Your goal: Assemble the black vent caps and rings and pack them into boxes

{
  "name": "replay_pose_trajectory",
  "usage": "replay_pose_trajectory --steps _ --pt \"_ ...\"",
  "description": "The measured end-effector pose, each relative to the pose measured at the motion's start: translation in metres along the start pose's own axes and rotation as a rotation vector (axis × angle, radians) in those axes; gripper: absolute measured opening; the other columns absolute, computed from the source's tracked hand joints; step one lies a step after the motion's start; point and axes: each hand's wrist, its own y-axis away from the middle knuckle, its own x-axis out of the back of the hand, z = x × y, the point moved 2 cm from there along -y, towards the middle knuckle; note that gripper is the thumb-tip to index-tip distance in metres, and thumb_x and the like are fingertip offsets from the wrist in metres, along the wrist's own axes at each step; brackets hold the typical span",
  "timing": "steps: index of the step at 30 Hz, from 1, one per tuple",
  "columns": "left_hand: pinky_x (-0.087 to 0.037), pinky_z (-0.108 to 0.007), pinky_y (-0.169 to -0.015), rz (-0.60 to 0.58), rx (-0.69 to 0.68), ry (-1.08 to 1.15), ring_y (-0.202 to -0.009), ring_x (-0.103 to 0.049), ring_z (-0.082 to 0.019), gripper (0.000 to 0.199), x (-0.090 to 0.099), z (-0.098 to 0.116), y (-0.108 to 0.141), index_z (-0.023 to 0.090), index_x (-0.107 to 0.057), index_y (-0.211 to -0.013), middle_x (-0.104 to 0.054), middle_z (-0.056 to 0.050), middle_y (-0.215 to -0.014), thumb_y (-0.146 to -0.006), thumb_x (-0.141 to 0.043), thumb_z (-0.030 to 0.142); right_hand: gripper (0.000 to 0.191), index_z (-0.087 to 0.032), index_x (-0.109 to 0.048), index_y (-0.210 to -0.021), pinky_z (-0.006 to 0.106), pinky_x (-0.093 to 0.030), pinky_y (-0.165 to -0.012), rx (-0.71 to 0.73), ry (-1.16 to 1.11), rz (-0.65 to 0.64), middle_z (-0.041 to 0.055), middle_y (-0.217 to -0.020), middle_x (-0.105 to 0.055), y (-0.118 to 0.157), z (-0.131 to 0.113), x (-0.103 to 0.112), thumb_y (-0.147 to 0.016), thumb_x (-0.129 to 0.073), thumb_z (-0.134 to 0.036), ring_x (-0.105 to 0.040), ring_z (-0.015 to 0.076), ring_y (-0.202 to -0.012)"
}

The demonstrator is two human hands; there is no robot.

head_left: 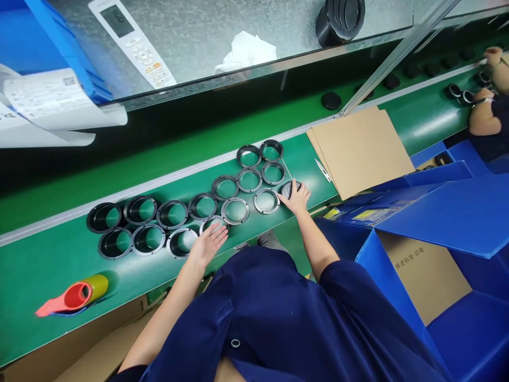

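My right hand [297,200] is around a black round piece [289,187] at the right end of a group of black rings, with thumb and fingers on its rim. My left hand [208,244] lies with its fingers stretched out at the near edge of another black ring [207,222] and partly covers it. Several more open black rings stand in uneven rows on the green bench [51,249]. Between my hands are a ring with a shiny rim [235,211] and a similar ring [266,201].
A red and yellow tape dispenser [77,294] lies at the left. Cardboard sheets [360,148] and a pen [322,170] are at the right, above an open blue box [382,286]. A shelf [191,32] overhangs the back. Another person's arm [483,114] shows at far right.
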Motion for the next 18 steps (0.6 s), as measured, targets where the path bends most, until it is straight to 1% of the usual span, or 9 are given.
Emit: replay_pose_trajectory --steps 3,5,7,8,10,13,15,16,18 --pt "-0.061 -0.036 -0.092 0.013 0.001 -0.011 -0.102 -0.074 -0.023 0.020 0.002 0.005 -0.006 0.012 -0.066 -0.110 -0.073 -0.015 -0.112 -0.102 -0.050 0.022 0.093 -0.018 -0.020 -0.167 0.071 -0.015 -0.118 -0.013 -0.011 0.035 0.0250 -0.170 -0.015 -0.020 0.001 0.023 -0.096 -0.042 -0.073 -0.014 0.0445 -0.155" --pt "-0.060 -0.035 -0.092 0.029 -0.010 -0.047 -0.101 -0.074 -0.022 0.019 0.004 0.006 -0.011 0.012 -0.068 -0.109 -0.074 -0.015 -0.112 -0.100 -0.053 0.020 0.080 -0.017 -0.016 -0.168 0.069 -0.014 -0.121 -0.036 -0.034 0.198 0.0216 -0.172 -0.010 -0.033 -0.001 0.040 -0.103 -0.027 -0.063 -0.008 0.0396 -0.159" --pt "-0.059 -0.035 -0.091 0.073 -0.065 -0.141 -0.100 -0.073 -0.022 0.016 0.002 0.006 -0.017 0.013 -0.069 -0.106 -0.074 -0.014 -0.110 -0.093 -0.061 0.020 0.075 -0.014 -0.011 -0.169 0.065 -0.011 -0.124 -0.053 -0.048 0.350 0.0190 -0.174 -0.006 -0.040 -0.005 0.047 -0.106 -0.018 -0.055 -0.004 0.0346 -0.160" --pt "-0.058 -0.034 -0.091 0.110 -0.113 -0.215 -0.099 -0.073 -0.022 0.017 -0.002 0.005 -0.020 0.014 -0.070 -0.104 -0.075 -0.013 -0.108 -0.088 -0.067 0.021 0.075 -0.012 -0.010 -0.169 0.063 -0.011 -0.125 -0.042 -0.048 0.361 0.0187 -0.174 -0.006 -0.041 -0.007 0.044 -0.106 -0.018 -0.053 -0.004 0.0334 -0.160" --pt "-0.057 -0.034 -0.090 0.153 -0.226 -0.389 -0.098 -0.071 -0.023 0.027 -0.016 0.002 -0.026 0.016 -0.072 -0.100 -0.075 -0.011 -0.104 -0.076 -0.080 0.027 0.075 -0.009 -0.016 -0.168 0.062 -0.011 -0.126 -0.009 -0.043 0.268 0.0197 -0.173 -0.012 -0.039 -0.010 0.030 -0.106 -0.021 -0.052 -0.008 0.0328 -0.160" --pt "-0.056 -0.037 -0.091 0.056 -0.333 -0.578 -0.102 -0.070 -0.027 0.050 -0.051 0.002 -0.035 0.017 -0.073 -0.099 -0.076 -0.012 -0.102 -0.061 -0.090 0.047 0.073 -0.006 -0.024 -0.165 0.063 -0.012 -0.125 -0.010 -0.065 0.147 0.0222 -0.170 -0.022 -0.041 -0.012 0.010 -0.106 -0.024 -0.049 -0.015 0.0325 -0.159" --pt "-0.057 -0.040 -0.094 -0.027 -0.349 -0.632 -0.104 -0.071 -0.030 0.062 -0.075 0.008 -0.040 0.018 -0.073 -0.100 -0.076 -0.013 -0.105 -0.057 -0.089 0.059 0.073 -0.007 -0.027 -0.164 0.065 -0.013 -0.124 -0.057 -0.120 0.201 0.0230 -0.169 -0.024 -0.063 -0.012 0.012 -0.105 -0.027 -0.050 -0.015 0.0334 -0.158" --pt "-0.057 -0.042 -0.096 -0.036 -0.355 -0.649 -0.105 -0.072 -0.031 0.065 -0.084 0.014 -0.042 0.018 -0.073 -0.101 -0.077 -0.014 -0.107 -0.056 -0.088 0.063 0.072 -0.008 -0.030 -0.163 0.066 -0.013 -0.124 -0.076 -0.166 0.249 0.0230 -0.169 -0.025 -0.083 -0.011 0.018 -0.105 -0.030 -0.050 -0.016 0.0342 -0.157" --pt "-0.056 -0.046 -0.102 -0.004 -0.377 -0.678 -0.109 -0.072 -0.033 0.069 -0.094 0.031 -0.045 0.019 -0.074 -0.101 -0.077 -0.014 -0.110 -0.055 -0.087 0.068 0.068 -0.012 -0.041 -0.158 0.065 -0.015 -0.123 -0.128 -0.343 0.349 0.0218 -0.166 -0.030 -0.143 -0.005 0.041 -0.102 -0.039 -0.050 -0.020 0.0350 -0.155"
